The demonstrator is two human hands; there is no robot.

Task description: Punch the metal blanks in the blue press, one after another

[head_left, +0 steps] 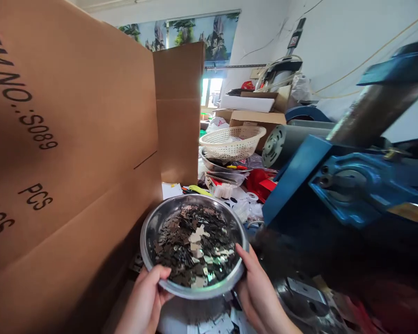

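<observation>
A round steel bowl (209,292) is held level between both hands, low in the middle of the view. Inside it lies a heap of small flat metal pieces (195,250), dark and shiny, with notched outlines. My left hand (148,292) grips the rim at the lower left, thumb over the edge. At the right side, my right hand (256,283) clasps the rim with its thumb on top. The fingers of both hands are mostly hidden beneath the bowl.
A large cardboard box (90,139) fills the left side. To the right stands a blue machine (292,176) with a motor. Behind the bowl are a cream plastic basket (233,144), red items (259,183) and clutter. Loose flat pieces (219,324) lie underneath.
</observation>
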